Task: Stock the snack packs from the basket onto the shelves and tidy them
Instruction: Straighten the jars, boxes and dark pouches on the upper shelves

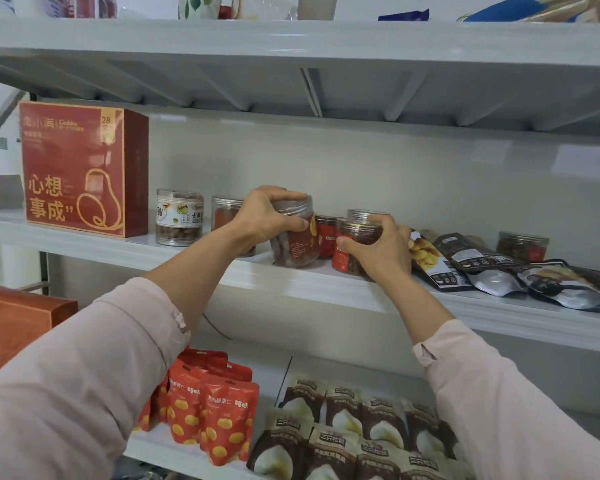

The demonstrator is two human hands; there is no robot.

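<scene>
Tidying, with left grip (pixel 264 216) clasping a tilted jar (pixel 297 245), right grip (pixel 381 251) clasping the neighbouring jar (pixel 359 235). Probably needs both stood upright, in line, next.

Top-shelf items (pixel 201 6) cut off at top edge, brown pouches (pixel 340 441) at btm; jar labels (pixel 300 242) unreadable.

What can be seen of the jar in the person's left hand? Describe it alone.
The jar is round clear plastic with a see-through lid, a red label and brown snacks inside. It is tilted, its base low over the middle shelf. The left hand grips its lid end, fingers curled over the top.
</scene>
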